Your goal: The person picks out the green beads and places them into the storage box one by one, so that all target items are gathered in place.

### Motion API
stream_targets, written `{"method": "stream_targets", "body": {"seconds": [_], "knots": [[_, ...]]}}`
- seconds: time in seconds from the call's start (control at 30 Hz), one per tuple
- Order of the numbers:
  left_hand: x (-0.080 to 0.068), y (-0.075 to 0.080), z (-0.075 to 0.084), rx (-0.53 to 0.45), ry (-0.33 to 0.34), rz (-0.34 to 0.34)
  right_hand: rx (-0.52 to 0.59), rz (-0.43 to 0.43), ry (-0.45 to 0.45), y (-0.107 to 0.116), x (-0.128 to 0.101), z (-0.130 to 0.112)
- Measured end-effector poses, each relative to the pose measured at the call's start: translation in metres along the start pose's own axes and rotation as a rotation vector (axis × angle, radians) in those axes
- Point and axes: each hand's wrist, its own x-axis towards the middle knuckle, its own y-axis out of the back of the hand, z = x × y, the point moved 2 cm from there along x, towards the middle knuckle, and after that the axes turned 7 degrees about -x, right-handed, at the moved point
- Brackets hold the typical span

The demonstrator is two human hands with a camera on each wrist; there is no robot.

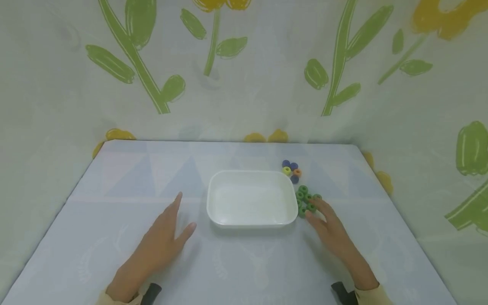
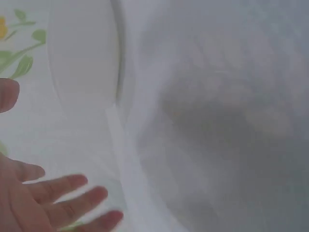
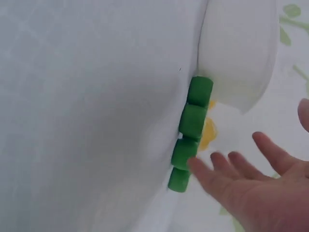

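Observation:
A white rectangular tray point(image 1: 213, 199) sits mid-table with nothing in it. Several green ring beads point(image 1: 306, 200) lie clustered against its right side; in the right wrist view the green beads point(image 3: 192, 121) line up beside the tray point(image 3: 236, 53). My right hand point(image 1: 328, 224) lies flat with straight fingers, its fingertips point(image 3: 195, 166) touching the nearest green beads. My left hand point(image 1: 162, 239) rests flat on the table left of the tray, fingers spread and holding nothing; in the left wrist view the left hand point(image 2: 53, 203) shows near the tray point(image 2: 82, 53).
A small group of blue, yellow and orange beads point(image 1: 291, 170) lies behind the tray's right corner. The table point(image 1: 114, 178) has a pale blue patterned cover and is walled on three sides by a cloth printed with green stems and yellow flowers.

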Motion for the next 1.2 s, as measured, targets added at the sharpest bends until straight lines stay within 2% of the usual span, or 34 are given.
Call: {"method": "stream_targets", "body": {"seconds": [0.07, 0.17, 0.23, 0.37, 0.53, 0.63, 0.8, 1.0, 1.2], "knots": [[0.007, -0.002, -0.001, -0.147, -0.001, -0.018, 0.095, 0.005, -0.009, 0.002, 0.002, 0.002], [0.016, -0.010, -0.004, -0.345, 0.006, -0.044, 0.174, 0.046, -0.021, 0.004, 0.006, 0.009], [0.020, -0.018, -0.006, -0.447, 0.019, -0.062, 0.241, 0.081, -0.029, 0.005, 0.009, 0.015], [0.028, -0.030, -0.010, -0.560, 0.070, -0.075, 0.375, 0.151, -0.040, 0.005, 0.014, 0.026], [0.034, -0.038, -0.008, -0.628, 0.113, -0.051, 0.538, 0.198, -0.111, 0.007, 0.017, 0.035], [0.036, -0.041, -0.006, -0.651, 0.111, -0.046, 0.507, 0.207, -0.183, 0.007, 0.018, 0.037], [0.038, -0.040, -0.002, -0.655, 0.103, -0.044, 0.380, 0.207, -0.254, 0.006, 0.019, 0.043], [0.038, -0.038, 0.004, -0.671, 0.116, -0.038, 0.297, 0.206, -0.249, 0.002, 0.020, 0.050], [0.039, -0.038, 0.007, -0.690, 0.149, -0.033, 0.234, 0.158, -0.233, 0.000, 0.021, 0.051]]}}
